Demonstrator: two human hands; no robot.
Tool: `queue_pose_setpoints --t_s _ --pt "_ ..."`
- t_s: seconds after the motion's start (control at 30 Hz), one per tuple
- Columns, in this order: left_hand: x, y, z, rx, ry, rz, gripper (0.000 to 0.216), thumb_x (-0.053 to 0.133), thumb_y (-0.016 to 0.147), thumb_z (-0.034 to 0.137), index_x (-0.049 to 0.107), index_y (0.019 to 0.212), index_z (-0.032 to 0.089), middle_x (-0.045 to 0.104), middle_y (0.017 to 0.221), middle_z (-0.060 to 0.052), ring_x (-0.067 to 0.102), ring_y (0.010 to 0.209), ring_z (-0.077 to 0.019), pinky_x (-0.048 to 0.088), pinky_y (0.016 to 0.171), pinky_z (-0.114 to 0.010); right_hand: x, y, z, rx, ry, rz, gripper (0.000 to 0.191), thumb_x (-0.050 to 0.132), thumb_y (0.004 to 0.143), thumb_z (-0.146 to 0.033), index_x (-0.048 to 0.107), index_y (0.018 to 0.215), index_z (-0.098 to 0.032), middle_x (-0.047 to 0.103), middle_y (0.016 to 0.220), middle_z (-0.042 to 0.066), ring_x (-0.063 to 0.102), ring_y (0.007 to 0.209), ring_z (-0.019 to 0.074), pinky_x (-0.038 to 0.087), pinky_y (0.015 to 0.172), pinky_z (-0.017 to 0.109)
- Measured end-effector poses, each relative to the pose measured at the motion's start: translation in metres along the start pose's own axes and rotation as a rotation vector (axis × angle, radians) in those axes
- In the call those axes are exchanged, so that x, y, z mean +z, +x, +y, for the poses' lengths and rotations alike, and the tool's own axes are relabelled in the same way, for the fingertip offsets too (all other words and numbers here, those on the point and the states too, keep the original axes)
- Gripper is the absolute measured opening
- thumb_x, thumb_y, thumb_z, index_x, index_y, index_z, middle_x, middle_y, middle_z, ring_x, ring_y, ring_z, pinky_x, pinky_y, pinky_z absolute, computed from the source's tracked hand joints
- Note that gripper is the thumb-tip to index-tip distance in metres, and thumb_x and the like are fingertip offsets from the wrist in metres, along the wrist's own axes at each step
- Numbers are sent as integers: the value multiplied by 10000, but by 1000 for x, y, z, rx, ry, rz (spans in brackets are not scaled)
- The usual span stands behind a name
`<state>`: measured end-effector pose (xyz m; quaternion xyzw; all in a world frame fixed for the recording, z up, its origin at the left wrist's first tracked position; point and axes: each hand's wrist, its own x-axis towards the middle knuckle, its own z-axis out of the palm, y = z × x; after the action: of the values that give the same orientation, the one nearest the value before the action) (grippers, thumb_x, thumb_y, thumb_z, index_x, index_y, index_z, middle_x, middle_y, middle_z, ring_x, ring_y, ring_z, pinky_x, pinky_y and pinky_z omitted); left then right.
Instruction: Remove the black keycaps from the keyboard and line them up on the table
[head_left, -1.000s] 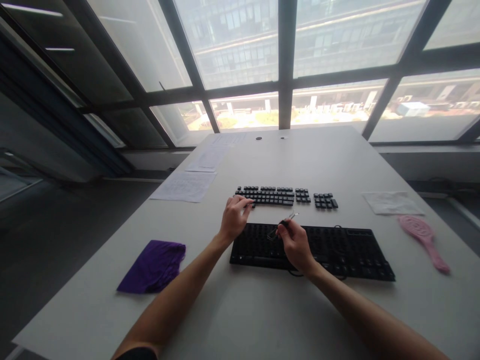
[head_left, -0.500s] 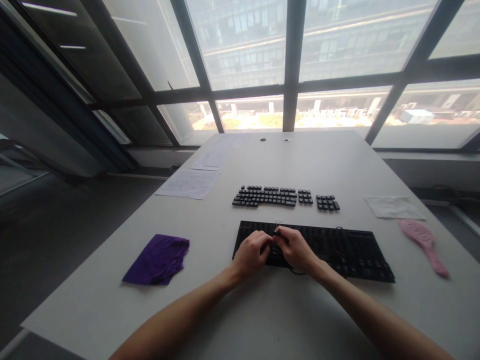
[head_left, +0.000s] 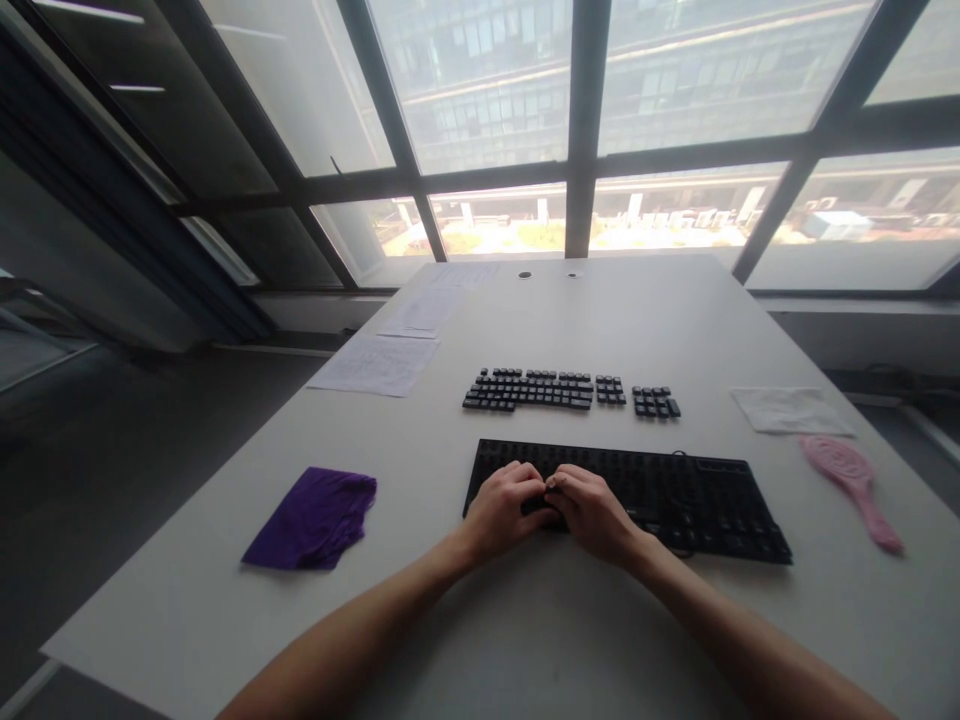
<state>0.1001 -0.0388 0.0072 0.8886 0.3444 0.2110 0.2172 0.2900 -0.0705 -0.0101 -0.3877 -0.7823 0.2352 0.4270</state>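
A black keyboard (head_left: pixel 705 510), with its keycaps taken off over much of it, lies in front of me on the white table. My left hand (head_left: pixel 511 508) is closed over its left half, fingertips pinched together; whatever is in them is hidden. Against it, fingertip to fingertip, is my right hand (head_left: pixel 596 510), also closed, with a small wire keycap puller mostly hidden in its fingers. Behind the keyboard, loose black keycaps (head_left: pixel 529 390) are laid out in keyboard rows, with further groups of keycaps (head_left: pixel 655 402) to their right.
A folded purple cloth (head_left: pixel 311 518) lies to the left. On the right are a white cloth (head_left: pixel 791 410) and a pink hairbrush (head_left: pixel 851 485). Paper sheets (head_left: pixel 375 365) line the table's left edge. Large windows (head_left: pixel 487 90) stand beyond the far end.
Both hands have come down slightly toward the keyboard's near edge and closer together. The puller's wire prongs, which stuck up above my right fingers, no longer stand out.
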Motion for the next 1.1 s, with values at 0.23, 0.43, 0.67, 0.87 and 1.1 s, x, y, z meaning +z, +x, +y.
queue_pose_setpoints --t_s 0.23,0.43,0.67,0.87,1.1 --pt "6 1 -6 -45 -139 90 144 670 894 269 684 1032 234 652 1021 -42 601 969 -189 494 863 -321 -3 6 6 239 187 191 126 532 940 -201 601 835 -191 623 737 12 575 679 159 444 654 269" --pt "9 -2 -5 -9 -150 221 254 704 876 303 617 1098 218 666 945 -37 590 899 -193 508 817 -332 -2 7 1 259 121 200 137 504 963 -253 585 871 -193 646 789 23 591 722 164 444 689 268" --pt "11 -2 0 142 21 173 175 611 939 277 620 1106 224 657 1027 -62 567 938 -206 505 839 -354 -2 5 3 363 102 182 121 494 966 -283 556 903 -202 653 697 -6 598 619 152 425 618 251" --pt "1 3 3 73 31 234 114 612 931 253 677 1020 225 629 1059 -80 564 993 -217 504 878 -365 -2 6 3 425 182 236 182 465 993 -336 546 893 -207 675 680 7 617 580 156 451 594 256" --pt "-35 60 -44 -113 96 275 89 714 840 211 709 929 217 714 935 -28 606 841 -192 473 834 -355 -1 6 6 413 192 222 182 475 993 -329 551 881 -207 675 690 12 626 599 160 462 611 263"
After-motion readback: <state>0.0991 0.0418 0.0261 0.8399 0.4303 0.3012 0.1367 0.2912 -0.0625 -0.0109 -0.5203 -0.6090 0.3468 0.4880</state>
